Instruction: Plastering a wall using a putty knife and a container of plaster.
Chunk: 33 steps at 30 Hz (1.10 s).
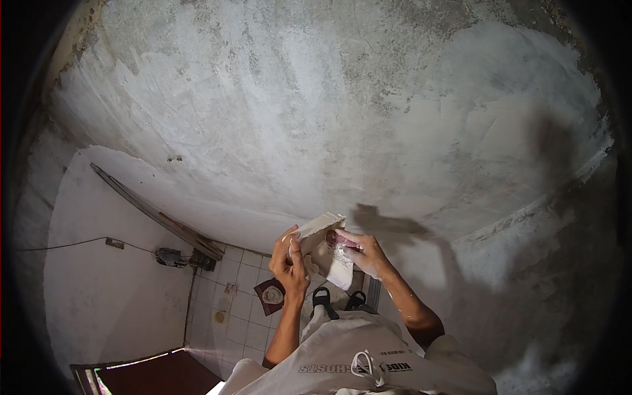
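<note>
In front of my body, my left hand (pixel 288 260) grips the left edge of a pale, putty-smeared flat board (pixel 317 230). My right hand (pixel 366 255) closes around the reddish handle of a scraper (pixel 347 241), with white putty on my fingers. Below that hand, a thick white coat of putty (pixel 340 272) covers a flat surface, either the scraper's blade or part of the board; I cannot tell which. The two tools meet or overlap between my hands. Ahead stands a grey wall (pixel 309 118) with uneven patches of white putty.
On the tiled floor (pixel 234 316) lies a dark red square item (pixel 270 296) with a pale lump on it. Long strips (pixel 151 209) lean along the left wall. A dark cable (pixel 59 247) runs across that side. My sandalled feet (pixel 321 297) stand close to the wall.
</note>
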Motion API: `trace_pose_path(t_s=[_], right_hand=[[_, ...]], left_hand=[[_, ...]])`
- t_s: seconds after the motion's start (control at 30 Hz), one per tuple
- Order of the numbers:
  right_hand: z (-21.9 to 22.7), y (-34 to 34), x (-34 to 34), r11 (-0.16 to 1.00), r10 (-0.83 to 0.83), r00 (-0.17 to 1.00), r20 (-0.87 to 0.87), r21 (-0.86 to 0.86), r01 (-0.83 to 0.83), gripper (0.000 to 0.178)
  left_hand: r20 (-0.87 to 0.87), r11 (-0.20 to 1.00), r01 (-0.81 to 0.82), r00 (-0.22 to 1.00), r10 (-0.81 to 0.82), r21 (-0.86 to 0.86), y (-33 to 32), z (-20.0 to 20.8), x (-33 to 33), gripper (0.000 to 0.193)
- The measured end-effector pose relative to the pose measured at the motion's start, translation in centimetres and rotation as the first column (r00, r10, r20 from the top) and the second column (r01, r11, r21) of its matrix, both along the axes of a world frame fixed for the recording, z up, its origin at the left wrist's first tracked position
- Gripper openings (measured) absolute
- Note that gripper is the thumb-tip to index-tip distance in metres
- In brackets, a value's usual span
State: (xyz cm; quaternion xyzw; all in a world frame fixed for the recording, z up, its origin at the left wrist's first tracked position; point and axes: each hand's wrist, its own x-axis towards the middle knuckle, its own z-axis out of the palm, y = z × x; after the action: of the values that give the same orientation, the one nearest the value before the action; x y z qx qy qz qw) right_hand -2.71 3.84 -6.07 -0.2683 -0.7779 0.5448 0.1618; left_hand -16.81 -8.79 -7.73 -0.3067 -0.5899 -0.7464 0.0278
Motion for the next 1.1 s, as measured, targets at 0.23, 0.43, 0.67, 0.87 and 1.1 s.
trace_pose_path(t_s=[0.23,0.43,0.67,0.87,1.1], right_hand=[[-0.9,-0.3,0.4,0.996,-0.017,0.999,0.038,-0.093,0.020,0.051],[-0.5,-0.7,0.4,0.995,-0.024,1.000,0.012,-0.100,0.025,0.049],[-1.4,-0.7,0.6,0.977,-0.034,0.999,-0.023,-0.210,0.029,0.047],[-2.0,-0.8,1.3,0.938,-0.042,0.998,-0.056,-0.347,0.021,0.046],[-1.5,-1.0,2.3,0.784,-0.151,0.980,-0.126,-0.619,0.041,0.047]], left_hand=[[0.012,1.000,0.027,1.000,-0.027,0.015,-0.1,0.0,0.3,0.021],[0.017,0.999,0.035,0.999,-0.035,0.013,0.0,-0.1,0.4,0.021],[0.015,0.999,0.043,0.999,-0.044,0.024,0.2,0.0,0.6,0.021],[-0.002,0.999,0.042,0.999,-0.042,0.024,0.3,-0.3,1.0,0.023],[-0.019,0.996,0.075,0.997,-0.074,0.043,0.6,-0.5,1.3,0.025]])
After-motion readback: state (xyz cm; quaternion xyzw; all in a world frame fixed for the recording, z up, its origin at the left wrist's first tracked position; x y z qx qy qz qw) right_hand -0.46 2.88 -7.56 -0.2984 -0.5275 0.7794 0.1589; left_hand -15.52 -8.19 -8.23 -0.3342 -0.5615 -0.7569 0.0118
